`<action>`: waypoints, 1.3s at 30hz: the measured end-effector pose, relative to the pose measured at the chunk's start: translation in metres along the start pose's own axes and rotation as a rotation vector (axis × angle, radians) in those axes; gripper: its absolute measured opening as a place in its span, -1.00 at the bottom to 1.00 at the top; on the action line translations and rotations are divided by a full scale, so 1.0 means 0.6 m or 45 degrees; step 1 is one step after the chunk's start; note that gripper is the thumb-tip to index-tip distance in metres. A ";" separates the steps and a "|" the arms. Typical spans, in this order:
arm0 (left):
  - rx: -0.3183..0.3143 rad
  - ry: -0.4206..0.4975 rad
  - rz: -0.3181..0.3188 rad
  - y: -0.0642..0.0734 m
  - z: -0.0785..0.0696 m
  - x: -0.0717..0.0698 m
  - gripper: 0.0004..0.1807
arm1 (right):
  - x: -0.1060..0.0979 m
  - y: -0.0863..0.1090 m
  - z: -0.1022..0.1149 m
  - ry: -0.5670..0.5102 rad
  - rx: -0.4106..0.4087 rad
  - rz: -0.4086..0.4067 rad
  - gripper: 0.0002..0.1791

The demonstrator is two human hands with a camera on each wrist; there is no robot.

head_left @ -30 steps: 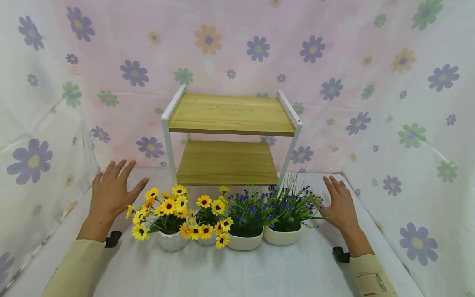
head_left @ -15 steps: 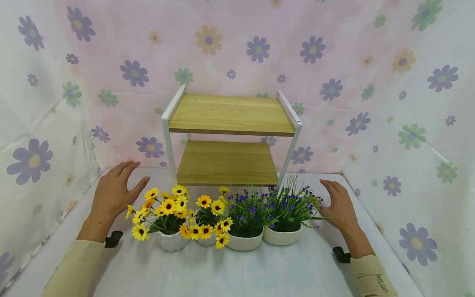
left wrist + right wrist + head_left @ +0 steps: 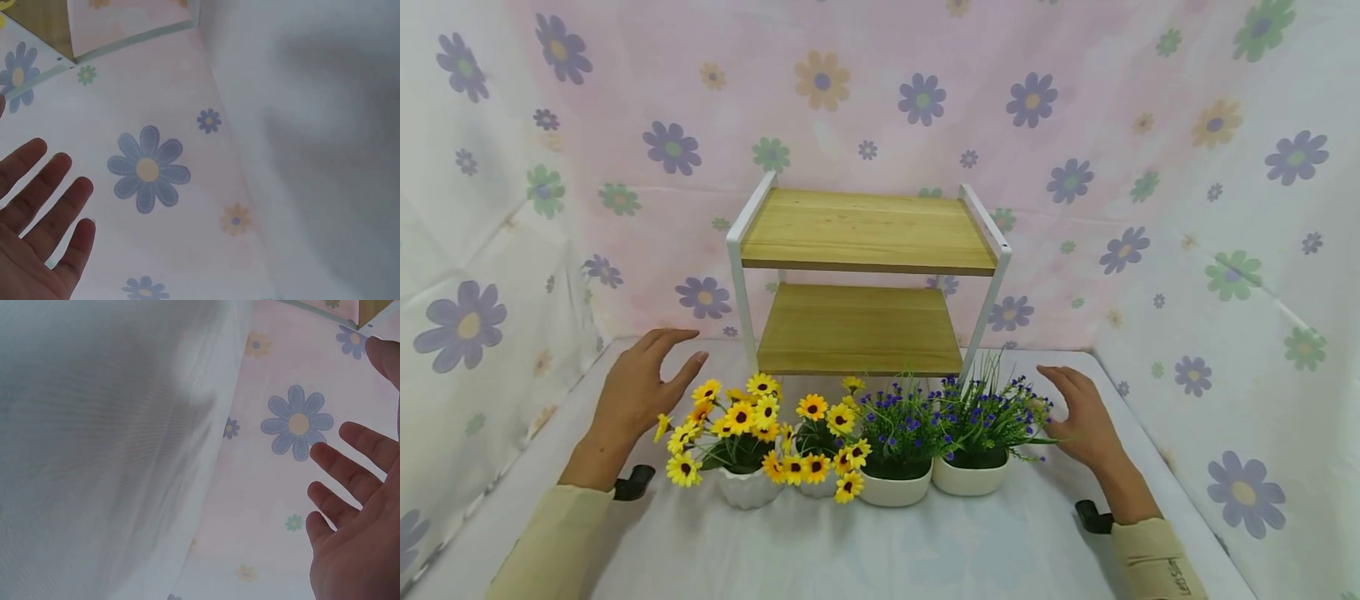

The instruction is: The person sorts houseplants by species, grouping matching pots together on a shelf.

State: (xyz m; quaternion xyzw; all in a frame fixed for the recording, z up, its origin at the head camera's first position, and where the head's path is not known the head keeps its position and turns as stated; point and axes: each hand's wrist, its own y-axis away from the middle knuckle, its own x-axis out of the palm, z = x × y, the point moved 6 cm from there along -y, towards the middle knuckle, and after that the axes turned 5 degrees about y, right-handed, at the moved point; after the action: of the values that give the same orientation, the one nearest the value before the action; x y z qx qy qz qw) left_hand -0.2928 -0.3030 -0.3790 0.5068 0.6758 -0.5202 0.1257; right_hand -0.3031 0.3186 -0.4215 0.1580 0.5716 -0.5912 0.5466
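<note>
Left hand: empty, fingers relaxed; two yellow-flowered plants stood near, toward four o'clock. Right hand: empty, fingers loosely bent; two purple-flowered plants stood at nine o'clock, contact unclear. Both hands' fingers had turned inward since a second earlier; plants unmoved. Scalloped white pot, leftmost; smooth cream oval pots held the purple. Beyond the plants, at twelve o'clock, stood a two-tier shelf, wood-grained boards, white frame.

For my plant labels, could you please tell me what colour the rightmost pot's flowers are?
The flowers are deep bluish purple, clearest in the head view.
</note>
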 end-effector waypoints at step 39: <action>0.189 0.447 -0.034 -0.021 -0.115 0.005 -0.59 | 0.036 0.028 0.028 -0.423 0.032 0.681 0.09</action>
State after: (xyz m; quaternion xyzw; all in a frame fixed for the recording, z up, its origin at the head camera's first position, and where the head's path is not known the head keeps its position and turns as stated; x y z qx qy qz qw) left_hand -0.2799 -0.2431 -0.3444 0.5887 0.6537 -0.4740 -0.0389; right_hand -0.2892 0.2983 -0.4426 0.2109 0.4053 -0.4511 0.7666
